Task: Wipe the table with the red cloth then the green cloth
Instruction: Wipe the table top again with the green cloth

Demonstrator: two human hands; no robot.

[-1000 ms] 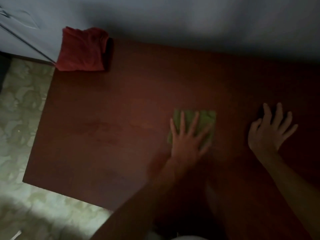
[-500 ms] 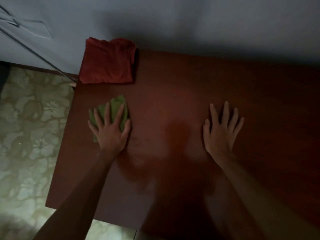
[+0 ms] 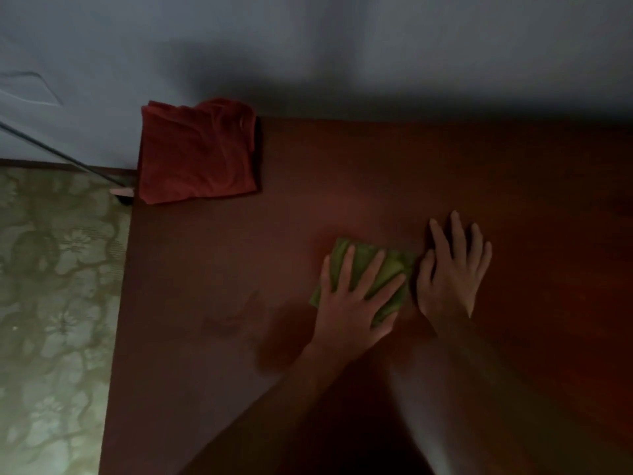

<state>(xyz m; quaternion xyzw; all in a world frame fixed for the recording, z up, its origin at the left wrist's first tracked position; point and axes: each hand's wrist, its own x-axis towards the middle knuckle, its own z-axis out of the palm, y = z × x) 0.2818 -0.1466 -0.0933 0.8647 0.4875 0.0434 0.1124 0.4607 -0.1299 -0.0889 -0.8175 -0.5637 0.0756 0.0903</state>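
Note:
A small green cloth (image 3: 394, 265) lies flat on the dark reddish-brown table (image 3: 239, 269), near its middle. My left hand (image 3: 352, 299) presses down on it with spread, straight fingers and covers most of it. My right hand (image 3: 452, 272) rests flat on the bare wood just to the right of the cloth, fingers straight. A folded red cloth (image 3: 198, 152) sits on the table's far left corner, apart from both hands.
The table's far edge meets a grey wall (image 3: 342, 46). Its left edge drops to a pale floral floor (image 3: 58, 286). A thin dark rod (image 3: 51, 152) leans against the wall left of the red cloth. The room is dim.
My left hand has slid the green cloth from the table's left side back to the right, up against my right hand. The right hand stays flat on the wood.

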